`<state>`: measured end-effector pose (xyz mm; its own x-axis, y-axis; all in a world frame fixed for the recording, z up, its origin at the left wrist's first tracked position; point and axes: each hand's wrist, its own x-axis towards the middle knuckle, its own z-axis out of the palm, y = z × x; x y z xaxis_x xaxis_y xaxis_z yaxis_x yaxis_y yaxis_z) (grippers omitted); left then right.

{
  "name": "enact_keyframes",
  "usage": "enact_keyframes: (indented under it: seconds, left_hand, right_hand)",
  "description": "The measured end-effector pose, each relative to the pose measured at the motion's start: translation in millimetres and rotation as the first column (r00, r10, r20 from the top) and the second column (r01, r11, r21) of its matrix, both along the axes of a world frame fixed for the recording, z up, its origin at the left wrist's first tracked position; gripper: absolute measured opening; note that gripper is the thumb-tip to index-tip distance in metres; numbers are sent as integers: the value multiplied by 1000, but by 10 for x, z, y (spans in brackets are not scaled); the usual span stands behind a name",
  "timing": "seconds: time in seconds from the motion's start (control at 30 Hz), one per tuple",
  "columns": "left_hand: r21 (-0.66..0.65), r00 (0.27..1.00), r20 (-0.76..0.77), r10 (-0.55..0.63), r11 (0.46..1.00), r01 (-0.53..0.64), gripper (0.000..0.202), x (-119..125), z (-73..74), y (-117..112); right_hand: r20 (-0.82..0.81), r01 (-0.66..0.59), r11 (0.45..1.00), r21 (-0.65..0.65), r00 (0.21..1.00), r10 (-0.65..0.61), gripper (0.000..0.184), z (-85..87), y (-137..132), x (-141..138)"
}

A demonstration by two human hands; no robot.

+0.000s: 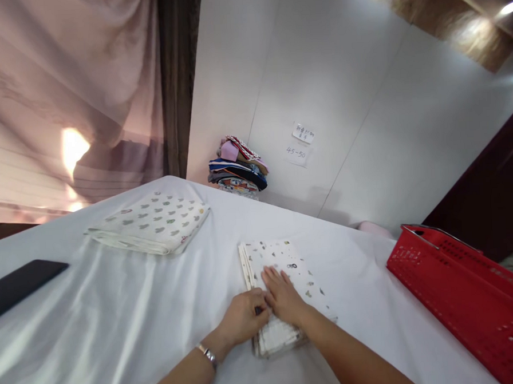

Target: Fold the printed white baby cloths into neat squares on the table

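Note:
A folded white cloth with a small scattered print (301,270) lies in front of me on the white-covered table (194,310). My right hand (283,294) rests flat on top of it, fingers stretched out. At the cloth's left edge is my left hand (246,316), its fingers curled in and the fingertips close together, touching the cloth near my right hand. Whether a bit of fabric is pinched there is hidden. A second folded cloth, white with grey and green shapes (155,220), lies farther back on the left.
A red plastic basket (460,296) stands at the right. On the left edge lies a dark flat object (23,284). Behind the table a pile of folded fabrics (238,167) sits against the white wall (341,96), which bears handwritten paper notes (299,144). A pink curtain (61,82) hangs at left.

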<state>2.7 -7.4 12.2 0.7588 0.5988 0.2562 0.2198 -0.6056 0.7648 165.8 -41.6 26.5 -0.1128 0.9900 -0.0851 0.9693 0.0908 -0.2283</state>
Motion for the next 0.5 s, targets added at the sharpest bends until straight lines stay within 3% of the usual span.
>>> enact_keyframes:
  seconds: [0.23, 0.37, 0.5]
  left_hand:
    - [90, 1000, -8, 21, 996, -20, 25, 2, -19, 19]
    - [198, 993, 71, 90, 975, -102, 26, -17, -10, 59]
    - [309, 995, 99, 33, 949, -63, 24, -9, -23, 120]
  right_hand:
    - [-29, 12, 1000, 11, 1000, -12, 53, -41, -214, -87]
    - [-70, 53, 998, 25, 996, -51, 52, -11, -304, -144]
    - [-114, 74, 997, -6, 991, -74, 52, 61, -368, -256]
